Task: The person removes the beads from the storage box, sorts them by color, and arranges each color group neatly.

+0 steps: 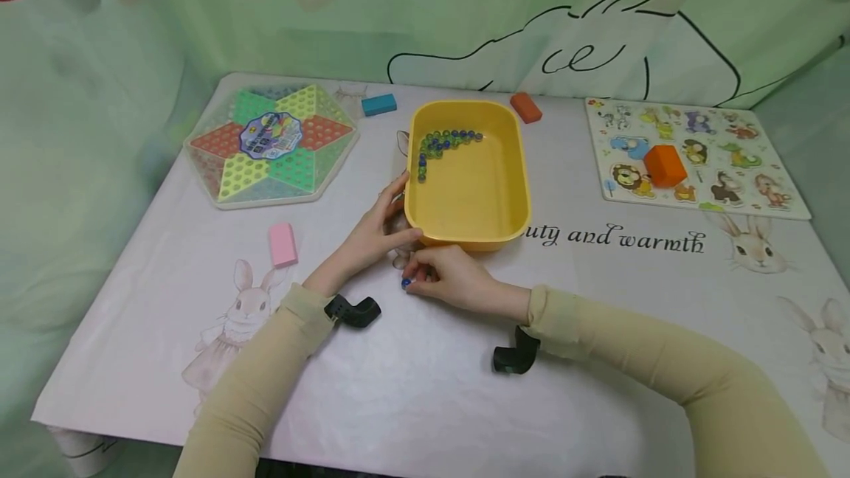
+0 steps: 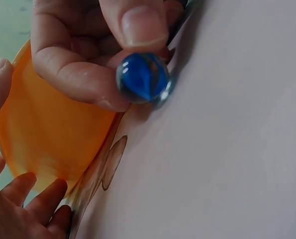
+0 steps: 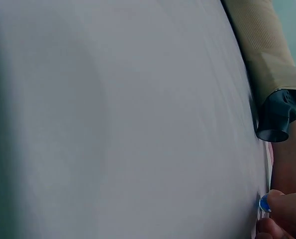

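Lower centre of the head view, my right hand (image 1: 443, 276) has its grip pinched on a blue marble (image 1: 406, 282) low over the tabletop (image 1: 398, 389); my left hand (image 1: 378, 231), fingers relaxed, steadies the yellow tub (image 1: 524, 190).

A pale bench (image 3: 118, 119) fills most of the right wrist view, blurred and bare. At the lower right edge, fingertips (image 3: 287, 204) of the right hand pinch a small blue marble (image 3: 263, 203) against the surface. Above them, a beige sleeve (image 3: 264, 45) ends at a dark wrist-worn camera (image 3: 278, 113).
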The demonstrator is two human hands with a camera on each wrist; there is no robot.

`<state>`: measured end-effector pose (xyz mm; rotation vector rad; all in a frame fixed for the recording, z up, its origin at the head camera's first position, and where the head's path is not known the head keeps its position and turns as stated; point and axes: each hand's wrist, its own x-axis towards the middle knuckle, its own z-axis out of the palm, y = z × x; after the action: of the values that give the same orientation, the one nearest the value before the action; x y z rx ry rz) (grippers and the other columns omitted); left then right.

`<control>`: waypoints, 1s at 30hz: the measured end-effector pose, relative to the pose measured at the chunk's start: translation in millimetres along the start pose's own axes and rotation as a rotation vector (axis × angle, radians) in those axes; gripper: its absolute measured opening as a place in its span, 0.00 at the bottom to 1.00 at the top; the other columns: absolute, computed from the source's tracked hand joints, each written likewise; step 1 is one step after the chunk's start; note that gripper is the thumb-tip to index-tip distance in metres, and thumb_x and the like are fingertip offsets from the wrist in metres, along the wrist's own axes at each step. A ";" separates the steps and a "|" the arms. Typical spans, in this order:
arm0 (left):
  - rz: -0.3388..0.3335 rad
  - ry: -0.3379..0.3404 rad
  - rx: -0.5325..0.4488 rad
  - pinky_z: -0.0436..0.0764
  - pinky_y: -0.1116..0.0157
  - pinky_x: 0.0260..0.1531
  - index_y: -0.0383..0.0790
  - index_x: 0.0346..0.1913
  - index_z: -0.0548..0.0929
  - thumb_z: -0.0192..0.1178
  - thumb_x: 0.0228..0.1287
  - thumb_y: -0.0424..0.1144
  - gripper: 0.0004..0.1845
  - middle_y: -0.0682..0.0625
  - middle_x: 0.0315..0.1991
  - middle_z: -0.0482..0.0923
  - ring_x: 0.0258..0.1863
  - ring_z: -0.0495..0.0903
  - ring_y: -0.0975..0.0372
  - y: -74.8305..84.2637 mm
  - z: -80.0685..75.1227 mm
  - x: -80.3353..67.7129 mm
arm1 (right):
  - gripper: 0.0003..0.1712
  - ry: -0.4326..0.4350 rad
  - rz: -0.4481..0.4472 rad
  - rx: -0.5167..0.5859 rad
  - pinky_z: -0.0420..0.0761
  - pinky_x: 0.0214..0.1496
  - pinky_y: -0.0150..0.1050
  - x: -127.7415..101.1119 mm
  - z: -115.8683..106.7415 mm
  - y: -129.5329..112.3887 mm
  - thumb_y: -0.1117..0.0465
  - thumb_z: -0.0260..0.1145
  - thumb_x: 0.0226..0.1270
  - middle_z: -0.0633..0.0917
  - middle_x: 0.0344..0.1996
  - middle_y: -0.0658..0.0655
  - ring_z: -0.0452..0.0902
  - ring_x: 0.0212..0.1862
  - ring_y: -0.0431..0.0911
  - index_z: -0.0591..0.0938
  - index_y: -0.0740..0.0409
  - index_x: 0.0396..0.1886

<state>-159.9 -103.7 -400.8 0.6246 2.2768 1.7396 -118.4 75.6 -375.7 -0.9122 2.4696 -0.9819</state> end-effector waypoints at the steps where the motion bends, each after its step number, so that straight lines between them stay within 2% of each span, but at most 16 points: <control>1: -0.001 0.000 0.000 0.53 0.52 0.68 0.56 0.73 0.43 0.62 0.60 0.44 0.46 0.48 0.74 0.44 0.68 0.59 0.54 -0.5 0.0 0.0 | 0.07 0.000 0.001 -0.002 0.71 0.30 0.27 0.0 0.0 0.0 0.61 0.69 0.56 0.82 0.27 0.47 0.68 0.26 0.36 0.82 0.56 0.34; 6: 0.005 -0.001 0.003 0.53 0.52 0.68 0.58 0.73 0.43 0.61 0.59 0.50 0.46 0.50 0.74 0.44 0.68 0.59 0.54 -3.2 -0.1 0.2 | 0.08 -0.003 0.007 -0.015 0.70 0.29 0.28 -0.6 -0.1 0.0 0.61 0.69 0.56 0.79 0.25 0.46 0.68 0.26 0.36 0.82 0.55 0.35; 11: -0.005 0.003 0.012 0.54 0.52 0.67 0.59 0.73 0.43 0.61 0.60 0.48 0.45 0.51 0.74 0.43 0.68 0.59 0.54 -4.1 -0.1 0.7 | 0.10 -0.021 -0.001 -0.068 0.71 0.29 0.28 -2.8 -2.9 -3.1 0.59 0.69 0.56 0.77 0.23 0.45 0.69 0.26 0.37 0.80 0.54 0.37; 15: -0.021 0.004 0.016 0.54 0.51 0.67 0.61 0.73 0.43 0.61 0.60 0.46 0.45 0.51 0.74 0.44 0.68 0.58 0.54 -2.7 0.1 0.1 | 0.12 -0.091 -0.015 -0.156 0.72 0.31 0.28 -4.9 -12.5 -12.4 0.56 0.70 0.56 0.77 0.25 0.44 0.70 0.27 0.37 0.80 0.53 0.39; 19: -0.027 0.006 0.015 0.53 0.51 0.67 0.61 0.73 0.44 0.62 0.60 0.45 0.45 0.51 0.74 0.44 0.69 0.58 0.54 -2.4 -0.5 -0.6 | 0.12 -0.255 -0.073 -0.154 0.74 0.33 0.28 -2.0 -33.6 -24.5 0.56 0.70 0.55 0.79 0.27 0.43 0.71 0.27 0.36 0.81 0.54 0.39; 23: -0.021 0.003 0.005 0.53 0.51 0.68 0.61 0.73 0.44 0.61 0.60 0.42 0.45 0.50 0.74 0.45 0.69 0.57 0.54 -2.9 -1.0 -0.7 | 0.12 -0.402 -0.158 -0.036 0.75 0.34 0.31 5.9 -62.9 -31.3 0.59 0.69 0.56 0.81 0.29 0.44 0.72 0.28 0.37 0.82 0.55 0.40; 26: -0.014 -0.007 -0.008 0.52 0.51 0.68 0.59 0.73 0.43 0.61 0.61 0.38 0.45 0.48 0.73 0.46 0.69 0.56 0.54 -3.3 -1.0 -0.5 | 0.11 -0.433 -0.168 0.021 0.75 0.36 0.33 15.0 -85.7 -32.4 0.59 0.68 0.57 0.81 0.30 0.46 0.73 0.31 0.39 0.82 0.55 0.40; 30: -0.033 -0.011 -0.002 0.51 0.51 0.68 0.59 0.73 0.42 0.60 0.61 0.36 0.46 0.49 0.73 0.47 0.69 0.56 0.55 -3.0 -0.7 -0.3 | 0.11 -0.414 -0.122 0.043 0.74 0.38 0.36 32.4 -112.3 -28.1 0.60 0.66 0.60 0.80 0.32 0.50 0.73 0.35 0.44 0.81 0.57 0.42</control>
<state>-160.5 -105.1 -403.5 0.5910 2.2647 1.7189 -186.9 93.5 -278.6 -1.1331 2.0603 -0.7850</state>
